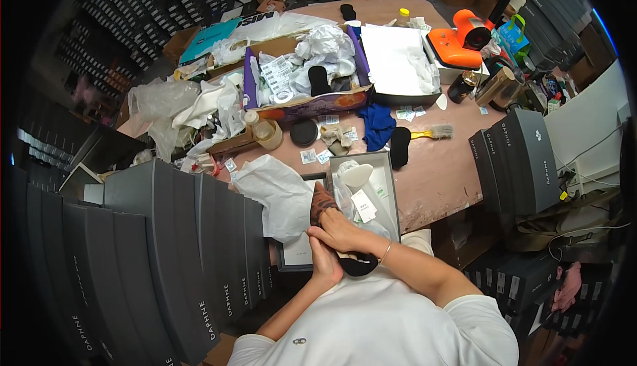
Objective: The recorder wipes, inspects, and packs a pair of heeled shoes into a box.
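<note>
Close to my body, a shoe with a reddish-brown and black patterned toe (322, 201) and a black back end (358, 265) lies between my hands. My right hand (338, 231) is wrapped over its middle, fingers closed. From below, my left hand (325, 260) closes on the same shoe near the other hand. Just beyond, a grey shoebox (393, 197) stands uncovered, with white wrapping and a white hang tag (363, 205) in it. White tissue paper (279, 190) spreads to the left, over part of a grey-rimmed box part (286, 260).
Grey shoeboxes (159, 246) stand stacked at left, more shoeboxes (524, 147) at right. On the table are a purple carton (312, 104) of crumpled paper, a yellow-handled brush (434, 132), a blue cloth (378, 126), a black pad (400, 146) and an orange device (458, 40).
</note>
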The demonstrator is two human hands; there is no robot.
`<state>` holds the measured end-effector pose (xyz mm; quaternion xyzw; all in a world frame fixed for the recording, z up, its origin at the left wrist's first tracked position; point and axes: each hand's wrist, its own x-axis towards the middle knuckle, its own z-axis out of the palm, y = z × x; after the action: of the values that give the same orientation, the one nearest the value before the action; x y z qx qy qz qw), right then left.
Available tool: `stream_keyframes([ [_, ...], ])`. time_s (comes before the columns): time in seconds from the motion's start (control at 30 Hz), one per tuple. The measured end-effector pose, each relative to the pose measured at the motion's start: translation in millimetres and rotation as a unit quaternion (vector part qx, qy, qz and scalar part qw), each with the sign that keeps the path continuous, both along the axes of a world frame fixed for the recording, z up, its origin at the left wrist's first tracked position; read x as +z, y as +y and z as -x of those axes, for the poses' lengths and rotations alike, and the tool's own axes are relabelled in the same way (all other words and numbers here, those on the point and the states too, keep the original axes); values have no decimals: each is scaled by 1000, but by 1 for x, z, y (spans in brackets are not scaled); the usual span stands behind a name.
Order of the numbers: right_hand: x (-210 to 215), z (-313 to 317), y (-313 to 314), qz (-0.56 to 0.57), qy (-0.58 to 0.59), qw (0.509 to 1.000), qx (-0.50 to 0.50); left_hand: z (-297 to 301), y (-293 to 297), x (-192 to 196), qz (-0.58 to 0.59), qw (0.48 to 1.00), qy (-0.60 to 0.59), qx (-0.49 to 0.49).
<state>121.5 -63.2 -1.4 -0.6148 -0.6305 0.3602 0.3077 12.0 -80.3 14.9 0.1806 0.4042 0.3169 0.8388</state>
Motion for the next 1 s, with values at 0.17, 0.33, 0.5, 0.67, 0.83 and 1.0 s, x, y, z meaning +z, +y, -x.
stream_keyframes([
  [0.17,-10,9,11,44,49,998,-8,5,16,21,80,996,-5,-27],
  [0.33,6,11,-21,-17,17,1000,4,1,86,-25,35,987,-11,-158],
  [0.5,-15,35,-16,-161,123,972,-123,0,93,-59,27,984,39,-170],
  [0.67,-4,33,-2,56,141,988,32,35,92,-75,81,989,72,-103],
  [0.83,5,36,-7,-93,119,987,-62,21,79,-51,38,994,30,-97],
  [1.0,49,6,-52,14,121,976,182,12,72,-14,-28,990,-16,-135],
])
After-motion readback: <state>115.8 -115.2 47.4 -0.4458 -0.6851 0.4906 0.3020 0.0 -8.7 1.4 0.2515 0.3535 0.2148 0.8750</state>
